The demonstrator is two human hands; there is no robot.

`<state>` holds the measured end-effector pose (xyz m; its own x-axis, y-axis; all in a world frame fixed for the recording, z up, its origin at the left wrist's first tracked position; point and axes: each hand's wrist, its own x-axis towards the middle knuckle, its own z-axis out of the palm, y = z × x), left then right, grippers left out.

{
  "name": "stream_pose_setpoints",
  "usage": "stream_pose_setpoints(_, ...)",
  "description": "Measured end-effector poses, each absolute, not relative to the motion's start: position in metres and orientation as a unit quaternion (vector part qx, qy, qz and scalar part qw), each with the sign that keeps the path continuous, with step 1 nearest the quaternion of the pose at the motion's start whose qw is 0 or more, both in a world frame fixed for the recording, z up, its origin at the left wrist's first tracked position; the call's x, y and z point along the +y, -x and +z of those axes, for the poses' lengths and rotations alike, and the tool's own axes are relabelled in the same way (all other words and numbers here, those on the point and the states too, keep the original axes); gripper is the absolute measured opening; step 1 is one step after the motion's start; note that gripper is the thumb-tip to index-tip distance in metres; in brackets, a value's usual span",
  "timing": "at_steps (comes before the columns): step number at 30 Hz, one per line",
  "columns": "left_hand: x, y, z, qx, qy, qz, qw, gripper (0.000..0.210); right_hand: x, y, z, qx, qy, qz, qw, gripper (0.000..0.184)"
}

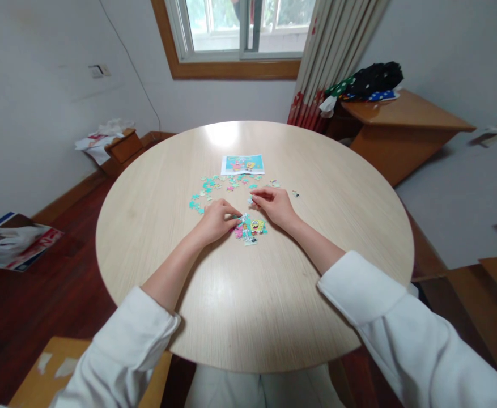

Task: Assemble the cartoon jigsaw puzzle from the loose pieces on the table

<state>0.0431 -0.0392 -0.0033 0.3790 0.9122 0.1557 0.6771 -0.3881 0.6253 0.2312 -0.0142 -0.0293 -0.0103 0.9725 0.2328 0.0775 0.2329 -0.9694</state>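
A partly joined jigsaw puzzle (257, 226) lies on the round table, with a yellow cartoon figure, a white one and some pink showing. My left hand (219, 221) is at its upper left edge, thumb and fingers drawn together on the joined pieces; the fingertips partly cover that edge. Just above the puzzle, my right hand (275, 206) pinches a small light-blue puzzle piece (250, 199) between thumb and forefinger. Loose turquoise pieces (208, 186) spread in an arc beyond both hands. Behind them lies a printed reference picture (243, 165) with a pink and a yellow figure.
A pale wooden round table (269, 306) fills the middle. A few stray pieces (296, 194) lie right of my right hand. At the back right, a wooden desk (418, 113) carries dark cloth (376, 79). A cardboard box (48, 362) stands at the lower left.
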Motion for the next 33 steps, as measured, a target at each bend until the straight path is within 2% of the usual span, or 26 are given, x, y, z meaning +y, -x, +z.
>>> stream_pose_setpoints(9, -0.048, -0.048, 0.000, 0.442, -0.813, 0.238, 0.294, 0.008, -0.032, -0.234, -0.026, -0.576, 0.457, 0.437, 0.518, 0.036)
stream_pose_setpoints(15, -0.041, -0.045, 0.005, 0.511, -0.751, 0.297, 0.293, 0.007, -0.034, -0.231, -0.021, -0.585, 0.442, 0.458, 0.503, 0.033)
stream_pose_setpoints(18, -0.037, -0.042, 0.004, 0.513, -0.734, 0.330, 0.299, 0.009, -0.035, -0.227, -0.019, -0.588, 0.436, 0.467, 0.496, 0.030)
stream_pose_setpoints(24, -0.036, -0.041, 0.002, 0.468, -0.747, 0.369, 0.294, 0.026, -0.038, -0.221, -0.015, -0.574, 0.412, 0.503, 0.498, 0.027)
stream_pose_setpoints(33, -0.035, -0.039, 0.002, 0.410, -0.767, 0.382, 0.312, 0.021, -0.041, -0.220, -0.012, -0.560, 0.394, 0.536, 0.493, 0.031)
